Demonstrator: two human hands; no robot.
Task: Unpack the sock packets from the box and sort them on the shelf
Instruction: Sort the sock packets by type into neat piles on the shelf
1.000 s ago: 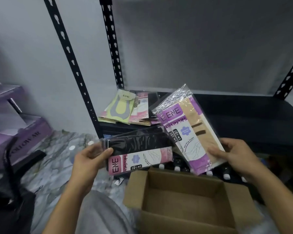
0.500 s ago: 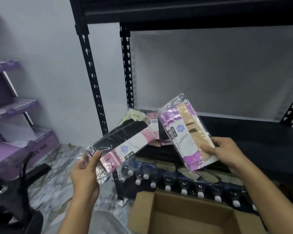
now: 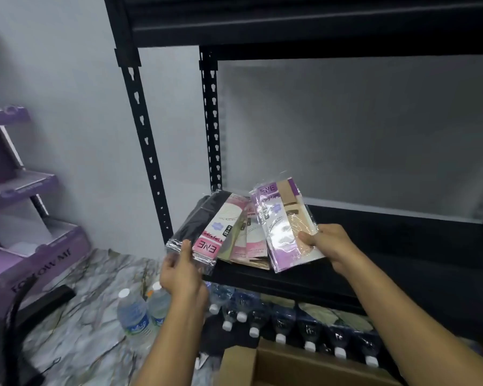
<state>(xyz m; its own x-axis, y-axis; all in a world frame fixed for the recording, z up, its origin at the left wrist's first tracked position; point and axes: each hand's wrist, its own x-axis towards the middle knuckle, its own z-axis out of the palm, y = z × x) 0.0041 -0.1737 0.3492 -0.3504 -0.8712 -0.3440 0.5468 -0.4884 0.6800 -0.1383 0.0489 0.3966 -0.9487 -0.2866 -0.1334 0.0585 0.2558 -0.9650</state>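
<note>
Two glossy plastic sock packets hang over the black metal shelf (image 3: pixel 402 227): the left hand (image 3: pixel 180 270) pinches the black-and-pink packet (image 3: pixel 204 232), the right hand (image 3: pixel 328 242) the purple-and-beige packet (image 3: pixel 283 221). Each grip holds only a slick corner, so either could slip, or nudge the loose pile of packets (image 3: pixel 248 243) off the edge.

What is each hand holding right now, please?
Left hand: closed on the black sock packet.
Right hand: closed on the beige sock packet.
</note>
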